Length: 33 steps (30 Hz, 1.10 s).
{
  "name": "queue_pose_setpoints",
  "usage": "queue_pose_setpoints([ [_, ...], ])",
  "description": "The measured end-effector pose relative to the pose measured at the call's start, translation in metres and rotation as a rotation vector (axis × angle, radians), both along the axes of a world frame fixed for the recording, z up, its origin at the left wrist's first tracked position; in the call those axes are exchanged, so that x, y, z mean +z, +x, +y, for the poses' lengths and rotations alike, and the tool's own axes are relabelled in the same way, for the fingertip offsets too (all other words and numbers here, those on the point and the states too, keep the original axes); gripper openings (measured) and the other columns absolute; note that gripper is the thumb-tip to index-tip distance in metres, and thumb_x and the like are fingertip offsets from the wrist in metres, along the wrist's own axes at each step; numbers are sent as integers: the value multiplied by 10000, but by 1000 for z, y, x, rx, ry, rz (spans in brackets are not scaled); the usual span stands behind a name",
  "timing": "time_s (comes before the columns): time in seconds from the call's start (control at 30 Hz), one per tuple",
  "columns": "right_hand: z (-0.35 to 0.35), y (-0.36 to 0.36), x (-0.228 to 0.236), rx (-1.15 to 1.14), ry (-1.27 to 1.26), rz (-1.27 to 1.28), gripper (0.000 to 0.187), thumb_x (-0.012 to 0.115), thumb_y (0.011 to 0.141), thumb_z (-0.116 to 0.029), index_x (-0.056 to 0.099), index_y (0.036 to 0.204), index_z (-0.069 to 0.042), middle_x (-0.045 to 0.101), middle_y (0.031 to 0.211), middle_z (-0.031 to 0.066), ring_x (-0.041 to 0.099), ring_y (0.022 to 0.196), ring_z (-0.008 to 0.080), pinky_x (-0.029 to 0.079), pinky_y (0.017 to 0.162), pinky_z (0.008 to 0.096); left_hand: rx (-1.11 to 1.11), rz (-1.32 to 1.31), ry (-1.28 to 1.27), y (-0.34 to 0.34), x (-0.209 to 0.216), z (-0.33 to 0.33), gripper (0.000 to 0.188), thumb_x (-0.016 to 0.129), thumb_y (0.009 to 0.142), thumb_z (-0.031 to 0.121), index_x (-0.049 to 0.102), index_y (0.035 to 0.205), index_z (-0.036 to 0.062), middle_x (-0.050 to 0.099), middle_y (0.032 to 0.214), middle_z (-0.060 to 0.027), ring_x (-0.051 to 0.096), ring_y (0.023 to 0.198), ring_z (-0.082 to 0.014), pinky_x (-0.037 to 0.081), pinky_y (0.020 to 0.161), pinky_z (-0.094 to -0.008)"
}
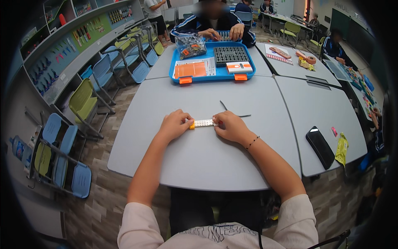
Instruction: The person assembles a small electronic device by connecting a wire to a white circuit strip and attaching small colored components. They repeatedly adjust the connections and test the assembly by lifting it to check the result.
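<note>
A flat white building-brick plate [203, 123] with studs lies across between my hands, just over the grey table [195, 162]. At its left end sits a small yellow-orange brick [192, 125], pinched by the fingers of my left hand [176, 125]. My right hand [232, 127] grips the plate's right end, and its fingers hide that end. A bit of red shows by the right fingertips, too small to name. Just beyond my right hand, a thin dark cable or rod with a bend [236, 113] rests on the table.
A blue tray [174, 68] with a bag of parts [190, 45], a dark studded piece [230, 56] and papers stands at the far side, where another person's hands [224, 33] work. To the right lie a black phone [320, 147] and a yellow wrapper [341, 149]. Chairs line the left.
</note>
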State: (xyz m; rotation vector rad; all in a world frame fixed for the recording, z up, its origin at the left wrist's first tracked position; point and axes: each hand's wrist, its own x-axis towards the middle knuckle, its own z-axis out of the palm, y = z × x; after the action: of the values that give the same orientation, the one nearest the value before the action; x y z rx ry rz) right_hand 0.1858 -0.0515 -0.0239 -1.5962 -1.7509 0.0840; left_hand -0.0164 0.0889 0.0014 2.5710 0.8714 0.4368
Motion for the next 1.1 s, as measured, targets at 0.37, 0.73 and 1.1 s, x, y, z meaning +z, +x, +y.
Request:
queue_pose_setpoints([
  [0.37, -2, 2, 4, 67, 165, 121, 295, 626, 761, 12, 551, 1038, -56, 596, 1029, 126, 594, 955, 272, 505, 785, 339, -67, -274, -460, 3, -8, -5, 179, 635, 859, 186, 628, 958, 38, 584, 893, -27, 492, 805, -113, 422, 764, -270],
  [0.73, 4, 7, -1, -14, 108, 350, 266, 646, 847, -62, 614, 1109, -31, 625, 948, 72, 620, 860, 174, 481, 840, 310, -141, -315, -29, 3, -6, -11, 120, 638, 858, 140, 601, 921, 45, 642, 860, -52, 598, 843, -191, 367, 972, -434],
  [1.1, 1, 2, 0, -21, 154, 238, 143, 600, 898, -152, 623, 933, -15, 629, 829, 98, 578, 783, 235, 456, 706, 335, -138, -284, -104, -3, -5, -13, 109, 621, 849, 120, 581, 917, 45, 626, 843, -40, 580, 839, -172, 361, 988, -422],
])
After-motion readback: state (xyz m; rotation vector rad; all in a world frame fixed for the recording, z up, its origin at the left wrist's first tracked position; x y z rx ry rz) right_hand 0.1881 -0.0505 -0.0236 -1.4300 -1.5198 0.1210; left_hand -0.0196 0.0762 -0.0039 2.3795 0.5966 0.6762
